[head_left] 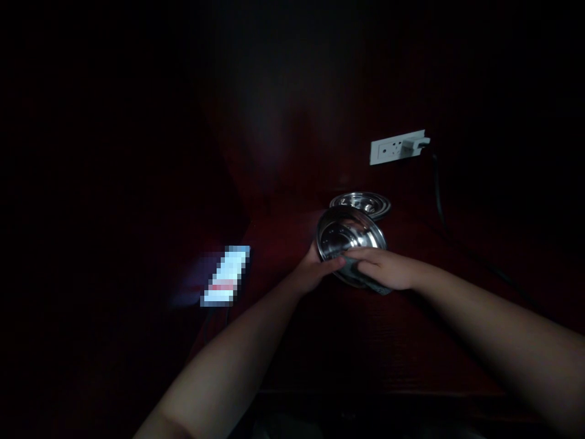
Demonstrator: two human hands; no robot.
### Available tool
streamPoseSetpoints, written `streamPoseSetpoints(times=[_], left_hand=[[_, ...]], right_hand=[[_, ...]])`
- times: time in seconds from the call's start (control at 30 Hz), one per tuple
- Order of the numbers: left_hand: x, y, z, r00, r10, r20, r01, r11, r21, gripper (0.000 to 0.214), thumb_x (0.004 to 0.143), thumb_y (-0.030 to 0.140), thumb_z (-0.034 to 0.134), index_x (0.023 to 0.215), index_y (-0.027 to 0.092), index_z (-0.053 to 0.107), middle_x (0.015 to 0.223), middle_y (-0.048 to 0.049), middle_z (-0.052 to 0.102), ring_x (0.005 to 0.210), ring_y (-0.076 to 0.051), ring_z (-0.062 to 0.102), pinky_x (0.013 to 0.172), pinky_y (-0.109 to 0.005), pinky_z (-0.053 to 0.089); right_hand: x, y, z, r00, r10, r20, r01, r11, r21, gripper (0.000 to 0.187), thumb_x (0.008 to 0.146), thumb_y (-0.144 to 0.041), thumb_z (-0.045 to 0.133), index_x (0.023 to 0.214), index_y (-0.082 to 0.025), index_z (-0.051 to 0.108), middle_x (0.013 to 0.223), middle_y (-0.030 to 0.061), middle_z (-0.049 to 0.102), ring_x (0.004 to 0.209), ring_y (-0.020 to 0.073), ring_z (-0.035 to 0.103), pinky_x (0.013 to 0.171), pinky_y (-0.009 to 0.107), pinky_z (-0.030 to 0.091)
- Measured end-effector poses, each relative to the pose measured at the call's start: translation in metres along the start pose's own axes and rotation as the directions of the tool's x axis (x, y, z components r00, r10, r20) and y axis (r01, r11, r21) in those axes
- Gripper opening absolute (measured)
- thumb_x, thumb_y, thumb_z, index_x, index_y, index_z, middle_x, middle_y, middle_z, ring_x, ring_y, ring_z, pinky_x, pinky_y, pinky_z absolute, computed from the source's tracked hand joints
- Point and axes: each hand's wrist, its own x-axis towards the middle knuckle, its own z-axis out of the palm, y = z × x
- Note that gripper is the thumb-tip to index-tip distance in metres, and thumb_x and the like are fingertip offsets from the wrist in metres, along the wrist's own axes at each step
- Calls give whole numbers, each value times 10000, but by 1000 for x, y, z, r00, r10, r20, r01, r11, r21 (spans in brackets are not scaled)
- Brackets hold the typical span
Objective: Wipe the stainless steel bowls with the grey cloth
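Note:
A shiny steel bowl (351, 227) is tilted toward me above the dark red tabletop. My left hand (315, 268) grips its lower left rim, the thumb lying over the inside edge and the other fingers hidden behind. At the lower right rim, my right hand (388, 267) presses a greenish-grey cloth (379, 286) against the bowl, with part of the cloth hanging below the palm. Just behind the bowl, a second round steel dish (377, 204) rests on the surface, partly covered by the first.
A wall socket (388, 150) holds a white plug (415, 145) at the back right. From there a dark cable (437, 189) runs down to the right. A lit phone-like screen (226, 277), blurred into blocks, is at the left. The surroundings are very dark.

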Motion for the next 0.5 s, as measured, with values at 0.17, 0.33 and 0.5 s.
streamPoseSetpoints(times=[0.17,0.33,0.5], left_hand=[[1,-1,0,1000,17,16,-17,1000,11,908,633,358,834,1397,189,373,1373,-173,526,1274,-359,491,1046,-500,381],[3,-3,1,999,26,19,-27,1000,14,852,646,357,823,1371,182,410,1349,-173,546,1262,-360,505,1023,-491,409],[4,-2,2,999,42,28,-43,999,11,810,652,370,817,1345,186,438,1351,-164,552,1275,-353,499,1028,-478,408]], right_hand=[[1,0,-1,1000,-6,-7,7,991,133,332,917,-297,356,985,-161,652,1026,105,698,972,224,631,917,383,469],[4,-8,-1,999,14,36,-16,998,66,238,876,-244,396,823,-154,611,790,70,655,726,177,597,709,320,489],[4,-9,-1,997,77,-6,-77,990,-122,215,837,-212,459,906,-146,651,891,97,696,790,200,623,760,343,480]])
